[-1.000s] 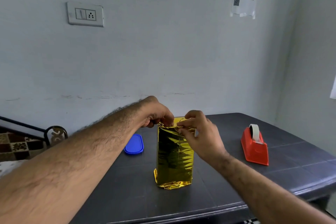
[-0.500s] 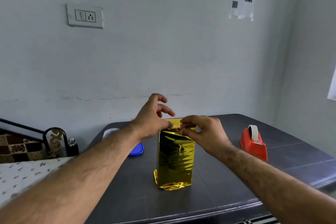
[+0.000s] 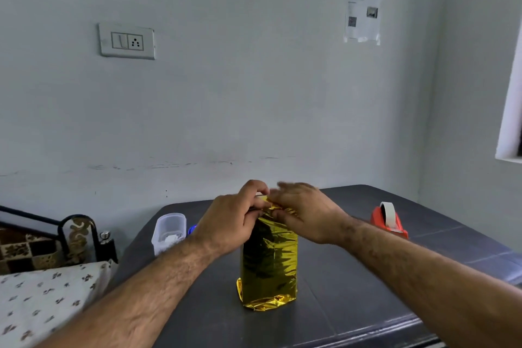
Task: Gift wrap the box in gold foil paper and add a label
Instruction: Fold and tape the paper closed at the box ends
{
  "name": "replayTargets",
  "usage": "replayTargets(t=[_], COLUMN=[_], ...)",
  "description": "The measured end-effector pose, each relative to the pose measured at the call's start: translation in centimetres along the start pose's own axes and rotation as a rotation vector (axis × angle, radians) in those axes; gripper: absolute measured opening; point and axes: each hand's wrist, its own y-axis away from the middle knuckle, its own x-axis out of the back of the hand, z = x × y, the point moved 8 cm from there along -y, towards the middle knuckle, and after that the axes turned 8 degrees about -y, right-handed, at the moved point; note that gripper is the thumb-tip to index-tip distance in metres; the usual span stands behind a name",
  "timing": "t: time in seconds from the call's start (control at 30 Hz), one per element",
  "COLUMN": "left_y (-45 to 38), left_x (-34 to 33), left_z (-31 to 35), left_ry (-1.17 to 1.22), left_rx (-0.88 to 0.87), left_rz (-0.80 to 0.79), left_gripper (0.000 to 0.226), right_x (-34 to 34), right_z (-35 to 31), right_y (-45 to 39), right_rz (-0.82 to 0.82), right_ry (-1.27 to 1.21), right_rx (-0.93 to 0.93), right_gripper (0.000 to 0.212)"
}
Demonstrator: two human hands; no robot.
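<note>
The foil-wrapped box point(image 3: 268, 260) stands upright on the dark table point(image 3: 353, 299), its bottom foil crumpled. The left hand point(image 3: 231, 223) pinches the foil at the top left edge, fingers curled around it. The right hand point(image 3: 305, 212) lies over the top, blurred, so its grasp cannot be told. A red tape dispenser point(image 3: 388, 220) sits to the right, a clear tub point(image 3: 169, 230) to the left.

A single head-worn wide-angle camera is looking forward and slightly down from close above the near edge of the dark bench point(image 3: 367, 305), facing the pale wall point(image 3: 254, 93) behind it; no second view is sharing the scene.
</note>
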Motion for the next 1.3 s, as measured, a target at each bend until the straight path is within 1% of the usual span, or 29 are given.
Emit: replayTargets(t=[0.07,0.1,0.2,0.3,0.4,0.43,0.47,0.53,0.6,0.67,0.7,0.77,0.8,0.87,0.9,0.97,1.0,1.03,1.07,1.13,1.17,1.23,1.3], left_y=[0.0,-0.1,-0.3,-0.5,-0.5,-0.6,-0.6,-1.0,-1.5,-1.7,-1.8,-1.7,-1.5,-1.0,-0.7,0.4,0.9,1.5,2.2,3.4,3.7,3.1,1.8], left_x=[-0.2,-0.3,-0.6,-1.1,-1.6,-1.5,-1.7,-1.9,-1.9,-2.1,-2.0,-1.9,-1.8,-2.0,-2.0,-2.5,-2.9,-3.6,-4.3,-5.8,-6.3,-6.3,-7.0], left_z=[-0.5,-0.9,-1.9,-2.5,-3.4,-3.8,-4.2,-4.9,-5.2,-5.8,-6.1,-7.2,-7.9,-9.5,-10.3,-11.9,-12.5,-13.0,-13.3,-13.2,-12.8,-11.1,-9.1], left_ry=[0.055,0.095,0.202,0.223,0.254,0.275,0.301,0.355,0.357,0.339,0.329,0.306,0.303,0.327,0.335,0.328,0.332,0.352,0.382,0.402,0.384,0.365,0.342], left_rx=[0.027,0.052,0.118,0.154,0.214,0.236,0.264,0.313,0.331,0.349,0.363,0.443,0.502,0.639,0.706,0.828,0.877,0.916,0.950,0.957,0.908,0.729,0.541], left_rz=[0.007,0.009,0.006,0.003,0.043,0.072,0.098,0.131,0.165,0.199,0.231,0.304,0.337,0.394,0.422,0.429,0.393,0.339,0.264,0.074,-0.002,-0.090,-0.221], left_gripper=[0.051,0.053,0.062,0.074,0.073,0.072,0.071,0.068,0.066,0.063,0.061,0.056,0.054,0.049,0.047,0.042,0.040,0.041,0.045,0.063,0.077,0.110,0.137], right_x=[-0.6,-0.7,0.1,0.9,0.7,0.8,0.3,-1.6,-4.2,-7.2,-8.5,-10.9,-11.9,-12.5,-12.0,-9.9,-8.7,-7.5,-6.1,-3.7,-2.9,-1.8,-1.5], right_z=[0.2,0.4,1.0,1.7,2.9,3.1,3.6,4.4,5.3,6.1,6.3,6.3,6.4,6.7,6.7,6.9,7.1,7.4,7.4,7.1,6.7,5.5,4.8], right_y=[0.2,0.3,0.3,0.2,0.1,0.2,0.3,0.8,1.5,2.4,2.9,3.6,3.8,3.5,3.0,1.4,0.6,-0.3,-1.1,-2.8,-3.6,-4.8,-5.8], right_rz=[-0.036,-0.036,0.015,0.083,0.167,0.217,0.263,0.288,0.248,0.148,0.072,-0.066,-0.101,-0.089,-0.060,-0.037,-0.065,-0.114,-0.180,-0.336,-0.435,-0.628,-0.747], right_ry=[0.070,0.067,-0.073,-0.207,-0.371,-0.438,-0.532,-0.799,-1.064,-1.122,-1.115,-1.118,-1.128,-1.174,-1.178,-1.092,-1.001,-0.887,-0.751,-0.445,-0.294,0.006,0.279], right_rx=[0.007,-0.004,-0.055,-0.119,-0.178,-0.198,-0.231,-0.333,-0.479,-0.644,-0.711,-0.801,-0.813,-0.815,-0.791,-0.723,-0.689,-0.652,-0.606,-0.500,-0.435,-0.315,-0.233], right_gripper=[0.059,0.058,0.050,0.048,0.049,0.054,0.064,0.092,0.113,0.124,0.123,0.105,0.098,0.092,0.083,0.059,0.053,0.053,0.058,0.070,0.072,0.073,0.080])
